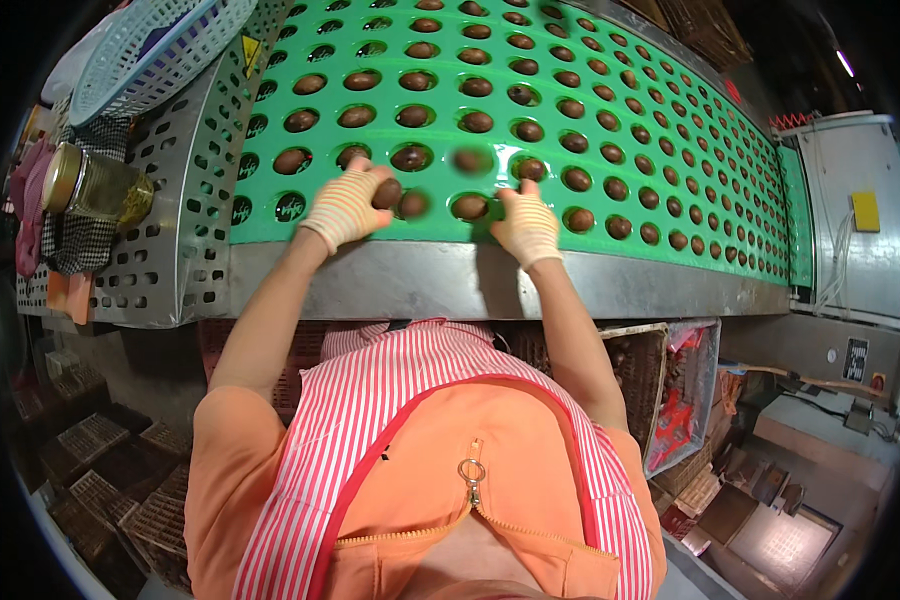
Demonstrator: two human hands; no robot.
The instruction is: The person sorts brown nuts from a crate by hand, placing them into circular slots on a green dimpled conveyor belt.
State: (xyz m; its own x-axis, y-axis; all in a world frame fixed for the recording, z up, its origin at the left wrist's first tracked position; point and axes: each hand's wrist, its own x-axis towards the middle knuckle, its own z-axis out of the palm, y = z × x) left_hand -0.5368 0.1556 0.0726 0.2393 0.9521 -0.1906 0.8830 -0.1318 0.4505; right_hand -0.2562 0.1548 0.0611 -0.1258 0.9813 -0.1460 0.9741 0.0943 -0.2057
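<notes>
Both my hands wear pale striped knit gloves over a green cupped bed (490,232) full of brown eggs (413,117). My left hand (345,210) is curled with a brown egg (387,194) at its fingertips; a blurred egg (412,206) is just right of it. Near the front row, my right hand (525,222) has its fingers closed on another egg (531,170) at a cup, partly hiding it. A second blurred egg (472,160) lies between the hands. Some cups on the far left show dark bottoms without eggs.
A steel edge (400,280) runs along the front. At left, a perforated metal guard (190,230) carries a glass jar (95,185), cloths and a blue basket (150,50). A metal housing (840,260) stands at right; crates (650,390) sit below the edge.
</notes>
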